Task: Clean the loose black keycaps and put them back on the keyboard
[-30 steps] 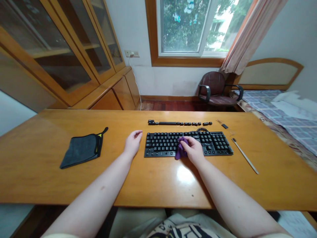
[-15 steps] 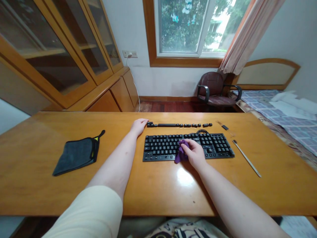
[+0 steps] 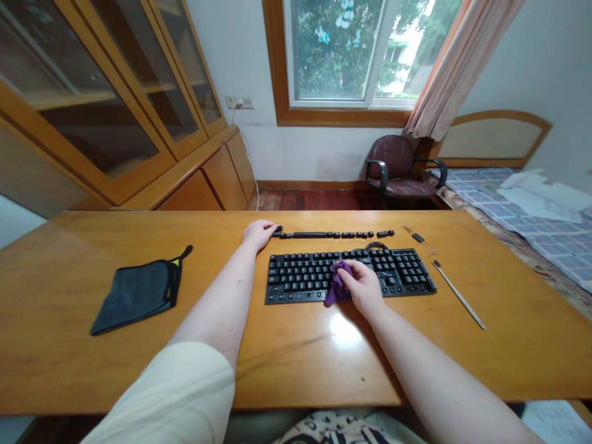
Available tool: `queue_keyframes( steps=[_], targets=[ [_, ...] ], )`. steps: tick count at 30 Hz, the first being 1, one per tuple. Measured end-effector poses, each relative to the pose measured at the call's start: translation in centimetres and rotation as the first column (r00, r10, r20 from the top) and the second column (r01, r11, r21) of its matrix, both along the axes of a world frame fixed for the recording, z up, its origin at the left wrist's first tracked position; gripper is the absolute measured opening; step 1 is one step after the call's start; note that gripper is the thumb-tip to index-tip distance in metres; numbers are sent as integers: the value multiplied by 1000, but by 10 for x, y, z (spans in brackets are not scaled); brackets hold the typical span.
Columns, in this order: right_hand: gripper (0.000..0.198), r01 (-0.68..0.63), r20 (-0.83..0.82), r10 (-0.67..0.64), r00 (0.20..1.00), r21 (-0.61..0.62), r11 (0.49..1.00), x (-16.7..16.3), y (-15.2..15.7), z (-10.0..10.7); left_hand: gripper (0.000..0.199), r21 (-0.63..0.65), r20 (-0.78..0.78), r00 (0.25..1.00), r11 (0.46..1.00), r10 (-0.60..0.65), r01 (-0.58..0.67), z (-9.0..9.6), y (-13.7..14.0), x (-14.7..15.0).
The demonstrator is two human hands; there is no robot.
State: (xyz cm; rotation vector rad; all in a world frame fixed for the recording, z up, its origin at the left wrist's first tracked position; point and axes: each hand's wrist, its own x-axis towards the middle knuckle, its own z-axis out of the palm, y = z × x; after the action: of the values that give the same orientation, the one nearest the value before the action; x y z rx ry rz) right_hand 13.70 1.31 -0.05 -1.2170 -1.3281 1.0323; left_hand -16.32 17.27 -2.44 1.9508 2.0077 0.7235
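A black keyboard (image 3: 300, 271) lies on the wooden desk, its bottom row bare of keycaps in places. My right hand (image 3: 366, 287) pinches a bunched purple cloth (image 3: 339, 285), which rests against the keyboard's lower middle. Beyond the keyboard, loose black keycaps stretch in a row, with a long space bar (image 3: 309, 235) among them. My left hand (image 3: 259, 235) is at the row's left end, fingertips closed on a small black keycap (image 3: 279, 229); the fingers partly hide it.
Left on the desk lies a folded dark grey cloth (image 3: 134, 290) with a loop. To the right are a thin brush (image 3: 459, 295) and a small black tool with wires (image 3: 418, 237). The keyboard cable (image 3: 377, 245) coils behind the keyboard. A chair (image 3: 395, 163) stands past the desk.
My left fingers have closed on a keycap at the row's left end and shifted it slightly. My right hand and the purple cloth stay nearly still. The view has shifted a little.
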Motion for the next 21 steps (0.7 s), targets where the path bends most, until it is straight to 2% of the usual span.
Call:
queue_keyframes(
  steps=[13, 21],
  targets=[
    [27, 4, 5, -4, 1000, 6, 1000, 0, 0, -3, 33, 10, -26, 999, 1000, -24, 25, 6, -7, 3],
    [29, 3, 26, -4, 1000, 10, 1000, 0, 1, -2, 29, -23, 70, 998, 1000, 9, -7, 5, -6, 2]
  ],
)
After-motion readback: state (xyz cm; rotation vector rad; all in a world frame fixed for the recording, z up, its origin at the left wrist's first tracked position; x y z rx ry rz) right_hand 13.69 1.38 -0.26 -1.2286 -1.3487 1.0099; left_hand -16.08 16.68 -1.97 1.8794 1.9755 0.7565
